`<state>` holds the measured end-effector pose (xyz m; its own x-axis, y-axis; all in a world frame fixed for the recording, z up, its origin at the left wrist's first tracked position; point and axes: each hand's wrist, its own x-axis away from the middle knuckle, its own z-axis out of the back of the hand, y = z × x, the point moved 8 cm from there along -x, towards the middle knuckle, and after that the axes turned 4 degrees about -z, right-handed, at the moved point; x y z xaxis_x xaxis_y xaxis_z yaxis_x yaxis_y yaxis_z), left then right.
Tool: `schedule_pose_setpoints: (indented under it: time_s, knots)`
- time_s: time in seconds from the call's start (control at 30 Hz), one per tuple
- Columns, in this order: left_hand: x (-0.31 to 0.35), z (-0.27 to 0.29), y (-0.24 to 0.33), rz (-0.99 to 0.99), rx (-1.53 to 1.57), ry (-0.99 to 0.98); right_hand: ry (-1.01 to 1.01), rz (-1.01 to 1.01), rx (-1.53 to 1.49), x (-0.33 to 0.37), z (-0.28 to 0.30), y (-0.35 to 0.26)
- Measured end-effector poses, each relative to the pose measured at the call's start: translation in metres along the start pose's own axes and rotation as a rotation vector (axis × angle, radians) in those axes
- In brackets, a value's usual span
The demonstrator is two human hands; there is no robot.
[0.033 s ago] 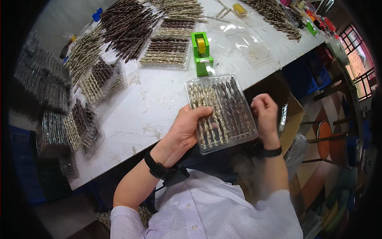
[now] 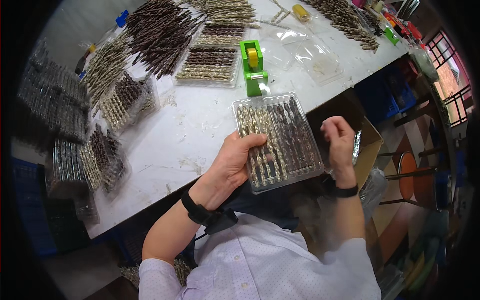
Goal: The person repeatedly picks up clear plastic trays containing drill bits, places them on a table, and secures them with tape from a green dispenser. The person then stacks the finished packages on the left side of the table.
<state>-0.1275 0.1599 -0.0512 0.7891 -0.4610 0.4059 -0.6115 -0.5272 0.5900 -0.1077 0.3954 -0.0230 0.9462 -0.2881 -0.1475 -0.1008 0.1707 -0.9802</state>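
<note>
My left hand (image 2: 239, 157) grips a clear plastic pack (image 2: 305, 172) by its left side, thumb lying across the top. Inside the pack lie rows of twisted sticks, gold-coloured ones (image 2: 257, 125) on the left and dark brown ones (image 2: 287, 125) on the right. The pack is tilted over the table's front edge. To the right of it, touching nothing that I can see, my right hand (image 2: 341, 142) hangs with its fingers curled in. Whatever those fingers hold, if anything, is hidden. Just beyond the pack stands a green tape dispenser (image 2: 254, 82) with a yellow roll.
Filled packs (image 2: 207, 65) lie on the white table (image 2: 165, 130), behind a heap of dark twisted sticks (image 2: 160, 35). Stacked clear packs (image 2: 52, 95) rise at the left. Empty clear lids (image 2: 317, 60) lie back right. A cardboard box (image 2: 370, 145) stands below my right hand.
My right hand has shifted slightly right, away from the pack's edge. The left hand and the pack stay in place.
</note>
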Motion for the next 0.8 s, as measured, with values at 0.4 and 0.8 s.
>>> schedule_pose_setpoints:
  time_s: [0.4, 0.8]
  knots:
    - [0.003, -0.006, 0.01, -0.074, -0.034, -0.042, -0.766, 0.739, 0.879, 0.021, -0.091, -0.098]
    - [0.02, 0.001, 0.007, -0.067, -0.157, -0.092, -0.728, 0.577, 0.656, -0.016, -0.103, -0.084]
